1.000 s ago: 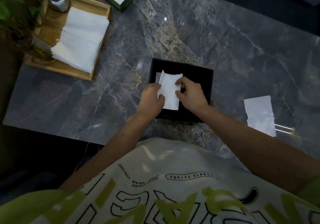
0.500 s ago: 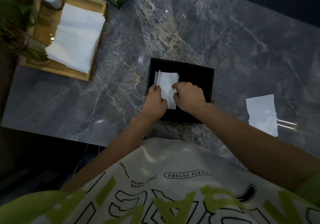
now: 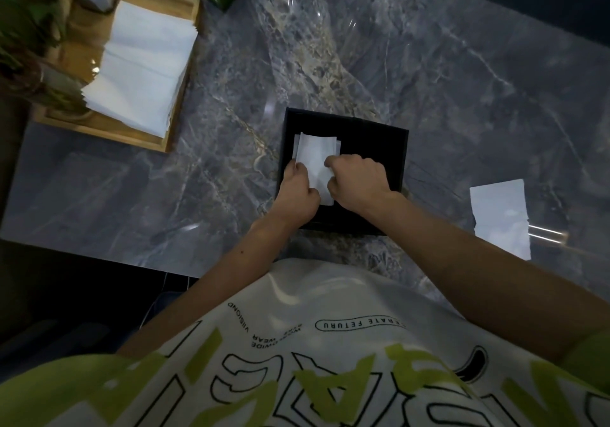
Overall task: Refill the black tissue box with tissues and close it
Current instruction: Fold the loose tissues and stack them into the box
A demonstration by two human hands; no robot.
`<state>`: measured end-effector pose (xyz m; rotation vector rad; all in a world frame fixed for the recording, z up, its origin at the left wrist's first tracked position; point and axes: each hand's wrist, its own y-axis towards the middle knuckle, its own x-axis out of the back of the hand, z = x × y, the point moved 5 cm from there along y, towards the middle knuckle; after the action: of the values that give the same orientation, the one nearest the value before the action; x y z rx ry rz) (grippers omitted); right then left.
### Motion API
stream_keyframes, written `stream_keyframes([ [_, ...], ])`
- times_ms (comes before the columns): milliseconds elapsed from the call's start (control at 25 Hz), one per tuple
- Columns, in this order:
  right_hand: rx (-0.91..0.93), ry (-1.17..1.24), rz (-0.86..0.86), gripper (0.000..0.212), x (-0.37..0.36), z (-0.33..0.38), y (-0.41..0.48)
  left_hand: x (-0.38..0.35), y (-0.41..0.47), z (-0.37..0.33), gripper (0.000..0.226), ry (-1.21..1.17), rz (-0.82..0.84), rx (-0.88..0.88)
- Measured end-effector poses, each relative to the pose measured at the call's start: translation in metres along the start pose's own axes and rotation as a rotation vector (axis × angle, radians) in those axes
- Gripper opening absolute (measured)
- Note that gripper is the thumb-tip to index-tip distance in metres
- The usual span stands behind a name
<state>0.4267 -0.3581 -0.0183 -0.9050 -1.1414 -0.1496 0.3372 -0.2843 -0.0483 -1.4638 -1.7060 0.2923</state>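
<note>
Pinching tissue (image 3: 317, 152) between your left hand (image 3: 298, 195) and right hand (image 3: 358, 182), fingers curled on its edges, over black tissue box (image 3: 373, 139) mid-table. Refill seemingly early: tissue stack (image 3: 142, 70) in wooden tray (image 3: 109, 129); closing still ahead.

The black tissue box (image 3: 373, 149) sits square and open-topped on the marble table (image 3: 429, 80), its dark inside showing. A white folded tissue (image 3: 318, 156) lies in the box's left half, with a second sheet's edges peeking out behind it. 2 hands pinch it, the left hand (image 3: 297, 192) at its left edge and the right hand (image 3: 358, 179) at its right. A stack of tissues (image 3: 145, 70) lies slanted in the wooden tray (image 3: 109, 131), well apart to the left. 1 loose tissue (image 3: 500, 215) lies flat to the box's right.
</note>
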Motion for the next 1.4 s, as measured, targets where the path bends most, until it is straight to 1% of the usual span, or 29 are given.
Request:
stream_keyframes([
  [160,-0.023,0.111,0.012,0.030,0.003,0.000,-0.004,0.001,-0.002,-0.001,0.046,0.034,0.028,-0.017],
  [240,-0.015,0.142,-0.027,0.033,0.005,0.000,-0.010,0.001,-0.004,-0.003,0.051,0.053,0.041,-0.053],
  [280,-0.005,0.121,-0.068,0.034,0.007,0.000,-0.012,0.001,-0.005,-0.004,0.052,0.049,0.043,-0.083],
  [360,0.064,-0.029,-0.126,0.038,0.009,-0.001,-0.016,0.001,-0.007,-0.004,0.052,0.059,0.045,-0.118],
  [400,0.128,-0.134,-0.125,0.041,0.008,0.000,-0.015,0.001,-0.008,-0.004,0.052,0.078,0.052,-0.122],
  [520,0.304,-0.345,-0.041,0.051,-0.003,0.005,-0.011,-0.004,-0.007,-0.002,0.054,0.140,0.126,-0.110],
  [680,0.378,-0.561,0.111,0.058,-0.019,0.003,-0.003,-0.008,-0.003,0.001,0.062,0.193,0.209,-0.028],
  [800,0.400,-0.656,0.160,0.054,-0.020,0.006,0.000,-0.008,0.001,0.001,0.062,0.202,0.237,0.005],
  [960,0.370,-0.647,0.182,0.050,-0.019,0.011,0.002,-0.007,0.005,0.002,0.057,0.222,0.259,0.016],
  [1080,0.359,-0.618,0.187,0.048,-0.015,0.012,0.002,-0.005,0.007,0.003,0.056,0.177,0.236,0.038],
  [1160,0.348,-0.582,0.177,0.046,-0.014,0.012,0.003,-0.004,0.008,0.004,0.049,0.161,0.211,0.044],
  [1280,0.335,-0.480,0.136,0.046,-0.011,0.010,0.003,-0.002,0.009,0.004,0.041,0.092,0.136,0.068],
  [1400,0.336,-0.320,0.043,0.046,-0.003,0.005,-0.002,0.000,0.003,0.004,0.042,0.077,0.078,0.033],
])
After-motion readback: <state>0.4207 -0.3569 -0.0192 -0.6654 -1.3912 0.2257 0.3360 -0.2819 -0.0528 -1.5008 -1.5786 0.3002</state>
